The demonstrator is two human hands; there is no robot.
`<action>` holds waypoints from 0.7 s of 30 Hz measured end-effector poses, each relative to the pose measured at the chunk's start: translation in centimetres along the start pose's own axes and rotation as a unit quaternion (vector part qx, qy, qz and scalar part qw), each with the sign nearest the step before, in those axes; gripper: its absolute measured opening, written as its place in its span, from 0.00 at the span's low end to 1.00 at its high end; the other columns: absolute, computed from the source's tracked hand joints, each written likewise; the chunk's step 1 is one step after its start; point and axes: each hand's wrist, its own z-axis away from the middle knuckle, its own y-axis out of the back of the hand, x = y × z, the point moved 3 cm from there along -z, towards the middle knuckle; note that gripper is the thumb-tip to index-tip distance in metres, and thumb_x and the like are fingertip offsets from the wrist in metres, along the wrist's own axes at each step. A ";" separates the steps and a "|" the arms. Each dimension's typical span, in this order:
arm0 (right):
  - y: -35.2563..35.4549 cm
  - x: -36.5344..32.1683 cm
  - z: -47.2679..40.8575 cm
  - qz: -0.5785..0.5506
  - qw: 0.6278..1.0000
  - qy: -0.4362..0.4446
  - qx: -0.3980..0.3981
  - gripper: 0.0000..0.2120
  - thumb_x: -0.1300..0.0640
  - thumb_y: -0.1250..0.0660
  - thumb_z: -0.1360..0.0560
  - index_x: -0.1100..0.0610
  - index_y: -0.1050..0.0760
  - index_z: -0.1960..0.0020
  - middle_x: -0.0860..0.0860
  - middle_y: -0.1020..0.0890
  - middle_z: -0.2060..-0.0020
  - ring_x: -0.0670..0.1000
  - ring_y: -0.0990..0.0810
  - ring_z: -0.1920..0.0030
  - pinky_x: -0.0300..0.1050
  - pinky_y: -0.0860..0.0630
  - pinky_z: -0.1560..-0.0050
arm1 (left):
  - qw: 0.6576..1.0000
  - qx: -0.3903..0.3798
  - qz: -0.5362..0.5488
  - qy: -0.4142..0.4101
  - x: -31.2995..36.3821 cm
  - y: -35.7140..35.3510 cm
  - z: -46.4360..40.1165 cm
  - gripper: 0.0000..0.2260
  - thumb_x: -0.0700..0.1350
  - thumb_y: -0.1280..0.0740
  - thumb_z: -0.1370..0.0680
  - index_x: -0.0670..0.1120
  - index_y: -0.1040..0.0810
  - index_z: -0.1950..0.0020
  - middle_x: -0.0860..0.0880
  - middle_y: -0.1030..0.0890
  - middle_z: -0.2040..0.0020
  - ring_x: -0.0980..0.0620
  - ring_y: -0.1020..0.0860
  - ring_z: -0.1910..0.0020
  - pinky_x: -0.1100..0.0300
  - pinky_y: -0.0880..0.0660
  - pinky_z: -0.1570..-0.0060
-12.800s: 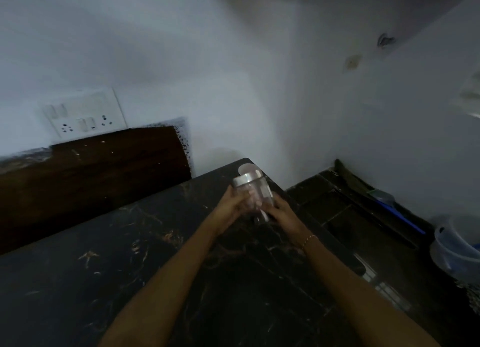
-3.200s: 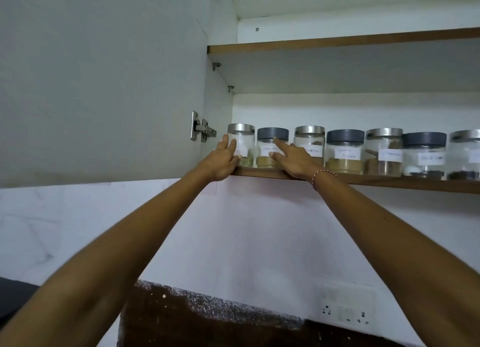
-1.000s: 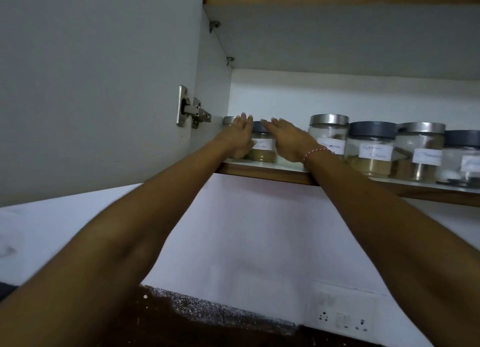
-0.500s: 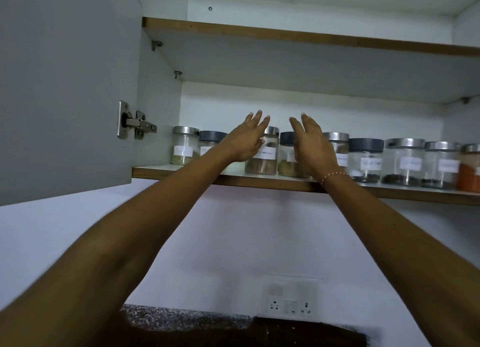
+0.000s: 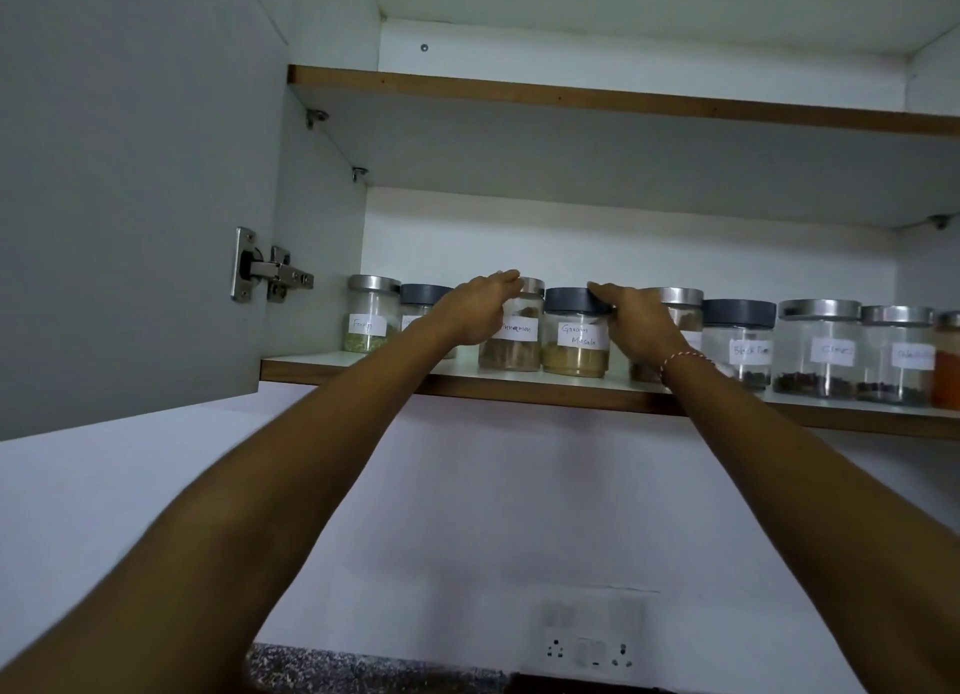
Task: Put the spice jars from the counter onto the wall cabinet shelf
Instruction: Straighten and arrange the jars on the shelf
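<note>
Hands on shelf (image 5: 519,381) jars: left hand (image 5: 475,311) fingers straight against cinnamon jar (image 5: 511,337), right hand (image 5: 641,324) fingers straight against masala jar (image 5: 574,342).

A home kitchen, seen up into an open wall cabinet.

A row of hand-labelled spice jars (image 5: 574,341), marked with names such as "Garam Masala", lines the front edge of the lower shelf (image 5: 519,389); a hinged cabinet door (image 5: 130,200) stands open at left, and a switch-and-socket plate (image 5: 589,636) sits on the white wall above a speckled stone backsplash (image 5: 374,675).
</note>
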 end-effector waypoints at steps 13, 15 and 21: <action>-3.8 -1.7 -4.0 0.041 0.995 0.010 -0.092 0.24 0.69 0.44 0.23 0.59 0.39 0.28 0.61 0.28 0.33 0.62 0.31 0.34 0.53 0.34 0.34 | 0.985 -0.046 0.145 0.080 -5.0 -0.8 -2.2 0.12 0.30 0.49 0.23 0.45 0.33 0.50 0.37 0.26 0.45 0.48 0.33 0.48 0.56 0.38 0.49; -4.4 -1.9 -4.7 0.055 0.992 0.016 -0.110 0.24 0.68 0.45 0.23 0.59 0.39 0.28 0.61 0.29 0.33 0.62 0.31 0.34 0.53 0.34 0.33 | 0.982 -0.049 0.161 0.084 -5.8 -1.1 -2.5 0.11 0.31 0.49 0.22 0.42 0.30 0.48 0.38 0.26 0.43 0.47 0.31 0.45 0.54 0.36 0.46; -6.1 -1.9 -6.2 0.081 0.987 0.005 -0.141 0.20 0.66 0.46 0.22 0.62 0.36 0.31 0.63 0.27 0.37 0.62 0.29 0.38 0.51 0.32 0.38 | 0.979 -0.081 0.167 0.084 -6.7 -2.2 -3.9 0.14 0.31 0.48 0.23 0.44 0.29 0.45 0.45 0.30 0.46 0.50 0.35 0.46 0.56 0.39 0.47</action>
